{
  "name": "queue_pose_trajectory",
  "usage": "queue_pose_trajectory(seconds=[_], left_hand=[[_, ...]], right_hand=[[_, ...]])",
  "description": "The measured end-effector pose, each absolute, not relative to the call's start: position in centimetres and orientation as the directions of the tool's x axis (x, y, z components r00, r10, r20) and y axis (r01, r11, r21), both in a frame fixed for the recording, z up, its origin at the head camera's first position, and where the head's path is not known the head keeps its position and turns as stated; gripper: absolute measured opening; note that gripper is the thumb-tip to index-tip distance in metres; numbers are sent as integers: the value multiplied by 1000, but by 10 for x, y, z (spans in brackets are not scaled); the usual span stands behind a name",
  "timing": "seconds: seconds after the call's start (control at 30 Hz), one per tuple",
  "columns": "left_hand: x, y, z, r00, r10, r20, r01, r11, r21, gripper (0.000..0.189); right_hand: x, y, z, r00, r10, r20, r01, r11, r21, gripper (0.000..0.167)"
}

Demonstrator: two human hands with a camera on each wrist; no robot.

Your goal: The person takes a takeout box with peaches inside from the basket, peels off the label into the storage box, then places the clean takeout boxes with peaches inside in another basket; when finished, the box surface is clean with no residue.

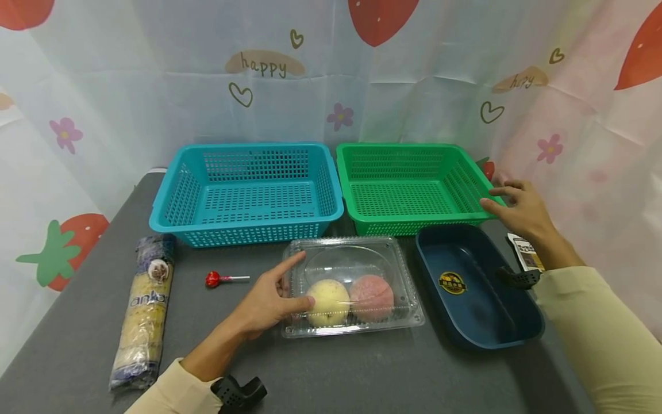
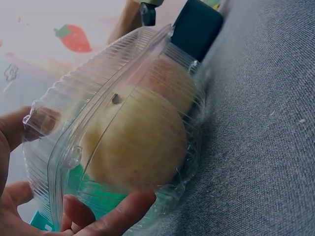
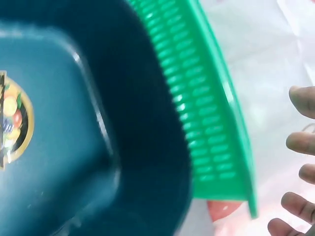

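A clear plastic clamshell box (image 1: pixel 362 253) lies on the grey table, with a pale yellow ball (image 1: pixel 328 303) and a pink ball (image 1: pixel 371 298) inside. At its left end my left hand (image 1: pixel 269 296) holds it, thumb and index finger over the lid. In the left wrist view other fingers (image 2: pixel 118 214) lie against the box's side, low down by the table. My right hand (image 1: pixel 522 210) hovers at the right end of the green basket (image 1: pixel 403 224), fingers apart. The right wrist view shows nothing held between its spread fingers (image 3: pixel 300 142).
A blue basket (image 1: pixel 248 221) stands left of the green one. The dark blue tray (image 1: pixel 491 299) is under my right forearm, beside a small printed packet (image 1: pixel 526 253). On the left lie a red lollipop (image 1: pixel 213 279) and a long wrapped packet (image 1: pixel 145 310). A printed curtain (image 1: pixel 362 86) hangs behind.
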State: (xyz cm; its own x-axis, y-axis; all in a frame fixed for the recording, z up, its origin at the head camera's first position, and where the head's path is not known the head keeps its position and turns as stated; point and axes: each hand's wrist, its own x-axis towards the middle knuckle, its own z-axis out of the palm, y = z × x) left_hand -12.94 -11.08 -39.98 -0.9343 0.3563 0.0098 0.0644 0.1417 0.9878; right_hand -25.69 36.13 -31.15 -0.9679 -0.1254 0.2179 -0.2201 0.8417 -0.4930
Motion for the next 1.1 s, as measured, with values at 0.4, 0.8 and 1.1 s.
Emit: queue_pose_trajectory(seconds=[0.4, 0.8, 1.1], left_hand=[[-129, -110, -400, -931, 366, 13, 13, -1, 1000, 86], [-125, -108, -384, -935, 354, 23, -18, -110, 994, 87], [-126, -107, -352, -928, 373, 6, -37, -108, 993, 86]], right_hand=[[-268, 377, -332, -985, -118, 125, -164, 860, -483, 58], [-273, 387, -337, -993, -111, -33, -80, 863, -499, 75], [-273, 385, -337, -993, -107, -53, -65, 859, -507, 76]])
